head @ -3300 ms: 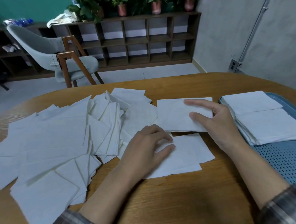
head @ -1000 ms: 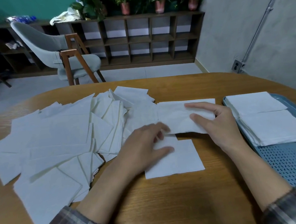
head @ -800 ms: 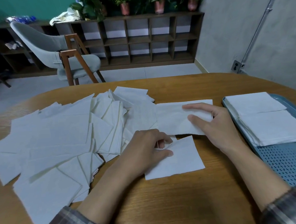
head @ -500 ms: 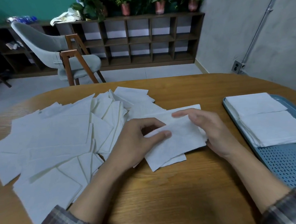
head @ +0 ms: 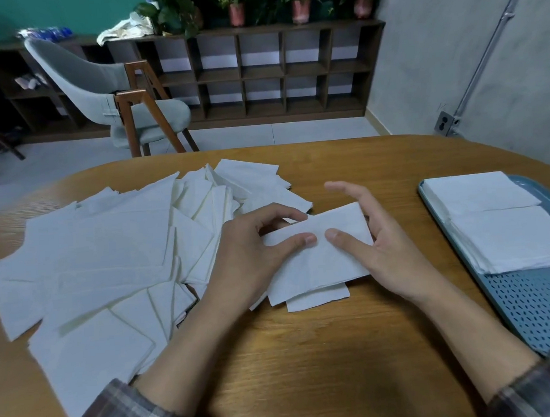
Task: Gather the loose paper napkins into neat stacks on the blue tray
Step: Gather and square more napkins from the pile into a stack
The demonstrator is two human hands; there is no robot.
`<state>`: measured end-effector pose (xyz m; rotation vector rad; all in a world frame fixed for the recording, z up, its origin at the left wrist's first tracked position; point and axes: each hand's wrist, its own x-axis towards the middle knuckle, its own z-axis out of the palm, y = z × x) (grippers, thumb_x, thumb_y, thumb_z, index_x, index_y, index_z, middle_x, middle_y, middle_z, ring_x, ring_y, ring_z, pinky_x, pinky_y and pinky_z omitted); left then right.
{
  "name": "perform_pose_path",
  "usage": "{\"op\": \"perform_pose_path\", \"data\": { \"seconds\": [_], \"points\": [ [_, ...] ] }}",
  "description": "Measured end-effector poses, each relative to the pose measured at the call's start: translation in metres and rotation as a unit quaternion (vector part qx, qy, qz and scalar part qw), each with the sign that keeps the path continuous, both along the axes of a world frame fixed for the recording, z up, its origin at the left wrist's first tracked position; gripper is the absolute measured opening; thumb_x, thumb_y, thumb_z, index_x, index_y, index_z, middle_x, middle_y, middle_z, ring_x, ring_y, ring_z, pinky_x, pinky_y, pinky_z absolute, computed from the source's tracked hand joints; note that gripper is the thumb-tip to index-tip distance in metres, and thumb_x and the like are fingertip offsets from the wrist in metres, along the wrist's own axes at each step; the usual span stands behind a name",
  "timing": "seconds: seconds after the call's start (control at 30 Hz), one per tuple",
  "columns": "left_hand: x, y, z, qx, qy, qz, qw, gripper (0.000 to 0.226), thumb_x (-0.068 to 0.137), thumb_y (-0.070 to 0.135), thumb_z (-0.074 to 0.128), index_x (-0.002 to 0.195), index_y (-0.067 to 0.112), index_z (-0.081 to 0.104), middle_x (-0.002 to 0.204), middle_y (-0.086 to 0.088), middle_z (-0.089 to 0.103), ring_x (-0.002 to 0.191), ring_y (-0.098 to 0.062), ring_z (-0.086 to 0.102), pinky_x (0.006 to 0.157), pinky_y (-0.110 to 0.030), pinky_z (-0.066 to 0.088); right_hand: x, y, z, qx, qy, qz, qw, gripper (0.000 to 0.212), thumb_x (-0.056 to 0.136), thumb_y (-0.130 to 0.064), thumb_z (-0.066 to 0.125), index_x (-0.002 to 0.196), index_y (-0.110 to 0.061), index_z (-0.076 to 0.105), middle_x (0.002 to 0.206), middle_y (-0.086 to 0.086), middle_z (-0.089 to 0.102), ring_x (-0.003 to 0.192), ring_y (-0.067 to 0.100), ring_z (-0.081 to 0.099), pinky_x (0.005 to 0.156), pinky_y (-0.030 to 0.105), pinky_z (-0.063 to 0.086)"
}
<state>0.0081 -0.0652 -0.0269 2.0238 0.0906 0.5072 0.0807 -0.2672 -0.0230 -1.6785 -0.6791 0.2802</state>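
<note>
left hand [head: 253,242]: curled fingers and thumb pinch held napkins [head: 319,263]
right hand [head: 382,243]: thumb on top, fingers spread underneath, gripping

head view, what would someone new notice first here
A wide sprawl of loose white napkins covers the left half of the wooden table. At the centre, the left hand and right hand hold a small bundle of napkins between them. On the right, neat white stacks sit at the far end of the blue tray.
</note>
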Motion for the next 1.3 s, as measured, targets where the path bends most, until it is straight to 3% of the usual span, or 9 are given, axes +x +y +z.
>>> {"op": "perform_pose_path", "data": {
  "seconds": [0.17,0.27,0.4,0.5,0.63,0.83,1.0,1.1,1.3],
  "points": [
    [0.002,0.003,0.003,0.040,-0.012,0.010,0.999,0.028,0.089,0.050,0.076,0.116,0.044,0.076,0.126,0.021,0.060,0.123,0.004,0.054,0.091,-0.005,0.040,0.007,-0.006,0.001,0.086,0.039,-0.001,0.996,0.061,0.097,-0.013,0.069,0.141,-0.049,0.047,0.112,0.001,0.074,0.100,0.020,0.074,0.076,0.028,0.060],
    [0.003,0.005,0.008,-0.045,0.026,-0.066,0.996,0.020,0.099,0.039,0.069,0.117,0.039,0.077,0.118,0.027,0.072,0.111,0.006,0.062,0.078,-0.008,0.044,0.011,-0.008,0.001,0.114,0.062,-0.006,0.991,0.058,0.096,-0.012,0.070,0.135,-0.047,0.047,0.104,0.004,0.075,0.096,0.023,0.074,0.074,0.032,0.061],
    [0.005,0.006,0.003,-0.061,0.002,-0.018,0.998,0.016,0.098,0.031,0.073,0.112,0.036,0.080,0.109,0.027,0.074,0.103,0.006,0.064,0.072,-0.008,0.045,0.013,-0.011,0.001,0.103,0.077,0.025,0.991,0.036,0.093,-0.018,0.077,0.123,-0.036,0.066,0.114,0.000,0.073,0.106,0.020,0.071,0.081,0.030,0.057],
    [0.006,0.004,-0.006,-0.017,-0.010,0.012,1.000,0.019,0.096,0.034,0.075,0.114,0.041,0.078,0.110,0.026,0.073,0.105,0.002,0.064,0.076,-0.016,0.048,0.014,-0.012,0.000,0.016,0.016,0.017,1.000,0.018,0.093,-0.015,0.078,0.106,-0.027,0.082,0.117,-0.010,0.077,0.116,0.007,0.068,0.093,0.022,0.051],
    [0.005,-0.004,-0.014,0.143,-0.068,0.004,0.987,0.042,0.089,0.035,0.084,0.127,0.032,0.067,0.123,0.015,0.056,0.115,-0.004,0.056,0.093,-0.015,0.045,0.018,-0.012,-0.005,-0.035,-0.046,-0.089,0.994,0.028,0.097,-0.004,0.071,0.110,-0.027,0.082,0.114,-0.022,0.077,0.116,-0.005,0.066,0.097,0.008,0.045],
    [0.001,-0.014,-0.026,0.282,0.098,-0.197,0.934,0.040,0.085,0.062,0.078,0.114,0.036,0.071,0.112,0.019,0.060,0.107,0.001,0.053,0.095,-0.030,0.049,0.026,-0.015,-0.011,-0.041,-0.073,-0.148,0.985,0.031,0.098,-0.005,0.069,0.112,-0.030,0.081,0.114,-0.029,0.075,0.118,-0.012,0.061,0.103,0.005,0.041],
    [0.003,-0.014,-0.027,0.263,0.060,-0.180,0.946,0.011,0.095,0.035,0.069,0.100,0.026,0.074,0.103,0.015,0.066,0.100,-0.005,0.060,0.089,-0.037,0.053,0.027,-0.014,-0.012,-0.053,-0.073,-0.150,0.984,0.031,0.099,-0.008,0.069,0.113,-0.033,0.080,0.115,-0.033,0.073,0.120,-0.015,0.058,0.100,-0.002,0.036],
    [-0.001,-0.015,-0.020,0.196,0.047,-0.152,0.968,0.002,0.093,0.028,0.069,0.093,0.027,0.071,0.091,0.015,0.070,0.092,-0.004,0.065,0.083,-0.029,0.053,0.026,-0.013,-0.012,-0.061,-0.079,-0.146,0.984,0.032,0.099,-0.007,0.068,0.113,-0.033,0.080,0.115,-0.032,0.073,0.120,-0.015,0.058,0.099,-0.002,0.035],
    [-0.007,-0.013,0.003,0.018,0.027,-0.136,0.990,0.012,0.097,0.017,0.063,0.088,0.025,0.064,0.066,0.016,0.055,0.064,-0.003,0.051,0.061,-0.015,0.036,0.028,-0.014,-0.013,-0.053,-0.062,-0.147,0.986,0.033,0.100,-0.004,0.065,0.113,-0.031,0.080,0.116,-0.029,0.074,0.120,-0.012,0.060,0.096,0.001,0.038]
  ]
}}
